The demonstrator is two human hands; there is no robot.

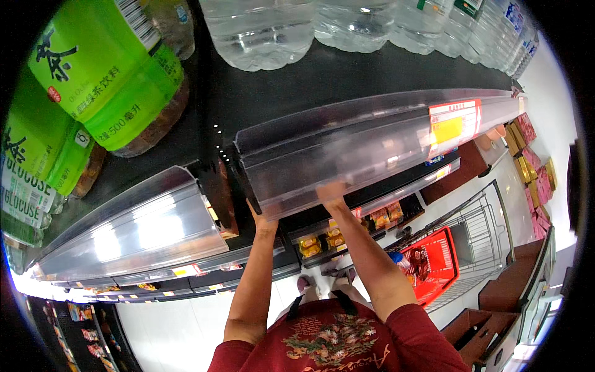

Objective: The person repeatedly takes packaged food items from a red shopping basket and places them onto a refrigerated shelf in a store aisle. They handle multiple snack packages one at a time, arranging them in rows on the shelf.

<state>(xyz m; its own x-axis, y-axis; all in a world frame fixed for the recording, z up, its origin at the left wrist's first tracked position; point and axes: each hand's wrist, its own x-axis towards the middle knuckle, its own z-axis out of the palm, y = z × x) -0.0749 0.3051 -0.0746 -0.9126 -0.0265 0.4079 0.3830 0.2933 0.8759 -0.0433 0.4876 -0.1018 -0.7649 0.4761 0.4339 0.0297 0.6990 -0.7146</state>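
Observation:
My left hand (259,215) reaches up to the near end of a clear plastic shelf-edge strip (334,153). Most of its fingers are hidden at the dark end of the shelf (279,100). Further right, my right hand (331,189) is at the lower edge of the same strip, partly seen through the plastic. What its fingers hold, if anything, cannot be made out. Above the strip, large clear water bottles (265,35) stand in a row on the black shelf. Green-labelled tea bottles (111,83) stand on the neighbouring shelf to the left.
A second clear strip (139,228) fronts the left shelf. Packaged snacks (334,237) lie on lower shelves. Right of me stands a wire shopping cart (483,232) with a red basket (437,267) holding goods. Pink and gold boxes (534,176) are stacked at far right.

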